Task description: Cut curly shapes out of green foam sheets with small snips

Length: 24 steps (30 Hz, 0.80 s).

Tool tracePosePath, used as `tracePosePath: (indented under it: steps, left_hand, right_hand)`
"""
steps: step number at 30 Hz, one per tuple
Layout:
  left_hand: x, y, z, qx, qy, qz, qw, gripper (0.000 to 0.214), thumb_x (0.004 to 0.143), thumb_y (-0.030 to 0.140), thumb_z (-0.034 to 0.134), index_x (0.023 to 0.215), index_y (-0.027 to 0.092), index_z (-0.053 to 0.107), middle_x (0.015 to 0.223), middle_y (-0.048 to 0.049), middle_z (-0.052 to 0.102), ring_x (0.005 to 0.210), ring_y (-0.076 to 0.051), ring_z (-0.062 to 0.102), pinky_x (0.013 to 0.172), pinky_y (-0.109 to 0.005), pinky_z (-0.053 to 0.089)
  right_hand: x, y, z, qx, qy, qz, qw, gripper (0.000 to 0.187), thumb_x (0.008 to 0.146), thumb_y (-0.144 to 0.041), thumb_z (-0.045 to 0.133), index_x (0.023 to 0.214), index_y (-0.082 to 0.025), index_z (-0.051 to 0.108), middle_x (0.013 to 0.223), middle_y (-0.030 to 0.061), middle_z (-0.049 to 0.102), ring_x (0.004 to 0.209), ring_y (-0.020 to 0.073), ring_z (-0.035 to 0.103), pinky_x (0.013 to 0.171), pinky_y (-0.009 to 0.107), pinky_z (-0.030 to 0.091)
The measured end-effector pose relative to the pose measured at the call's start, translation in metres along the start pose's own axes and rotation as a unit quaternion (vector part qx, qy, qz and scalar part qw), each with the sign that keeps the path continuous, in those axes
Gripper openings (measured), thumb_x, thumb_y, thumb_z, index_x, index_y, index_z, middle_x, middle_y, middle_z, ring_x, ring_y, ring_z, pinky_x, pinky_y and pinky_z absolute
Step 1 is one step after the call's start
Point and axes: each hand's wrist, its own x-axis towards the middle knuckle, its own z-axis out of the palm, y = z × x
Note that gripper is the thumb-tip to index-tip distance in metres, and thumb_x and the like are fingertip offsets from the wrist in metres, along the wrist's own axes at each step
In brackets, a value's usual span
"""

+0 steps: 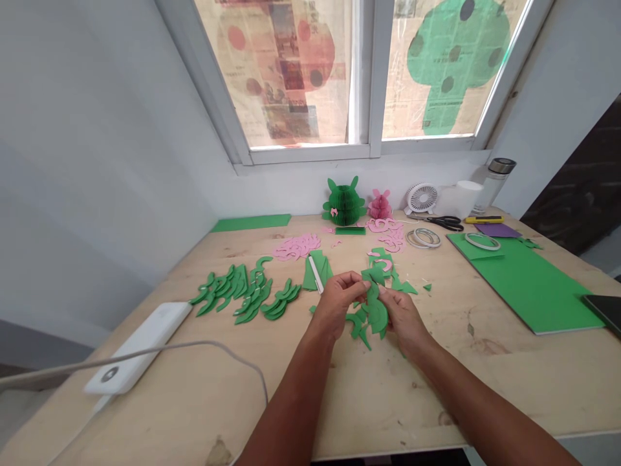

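Note:
Between my two hands is a green paper cutout (376, 304) with a curved, scalloped edge. My left hand (342, 298) pinches its upper left side between thumb and fingers. My right hand (400, 317) grips its right edge, the fingers partly hidden behind the paper. Green paper scraps (358, 323) lie on the table just under and beside the hands. Left of my left hand, a white pen (315, 274) rests on folded green paper (310, 283). Farther left, stacked green curved cutouts (252, 294) lie in overlapping rows.
Pink paper pieces (298, 246) lie behind the green stacks. A green honeycomb paper figure (344, 204), a pink one (380, 206), a small fan (422, 197) and scissors (449, 223) are at the back. Green sheets (533, 285) lie right; a white power bank (140, 349) with cable lies left.

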Motion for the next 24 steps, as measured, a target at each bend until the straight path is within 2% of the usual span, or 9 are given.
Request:
tracePosePath:
  steps: [7,15,24]
  left_hand:
    - [-0.0002,0.0007,0.0010,0.002,0.005,-0.004,1.000,0.024,0.060,0.029,0.072,0.055,0.017,0.052,0.050,0.0035,0.047,0.052,-0.009,0.042,0.056,-0.024,0.036]
    - [-0.0005,0.0009,0.0010,0.003,0.004,-0.003,1.000,0.024,0.060,0.030,0.072,0.054,0.017,0.052,0.051,0.0034,0.047,0.052,-0.009,0.042,0.057,-0.024,0.036]
    - [-0.0005,0.0012,0.0006,0.003,0.002,-0.004,1.000,0.023,0.060,0.029,0.071,0.054,0.017,0.052,0.050,0.0036,0.047,0.052,-0.009,0.042,0.056,-0.024,0.035]
  right_hand:
    - [0.0015,0.0019,0.0000,0.008,0.005,-0.001,1.000,0.054,0.064,-0.070,0.060,0.061,-0.018,0.048,0.045,-0.0085,0.028,0.040,0.0056,0.021,0.039,0.020,0.017]
    - [0.0007,0.0016,-0.0006,0.012,-0.004,-0.011,1.000,0.050,0.069,-0.066,0.060,0.062,-0.018,0.050,0.044,-0.0086,0.027,0.040,0.0058,0.019,0.039,0.021,0.015]
    - [0.0013,0.0018,-0.0007,0.011,0.004,-0.006,1.000,0.052,0.066,-0.068,0.061,0.066,-0.017,0.055,0.047,-0.0067,0.033,0.042,0.0068,0.026,0.039,0.020,0.022]
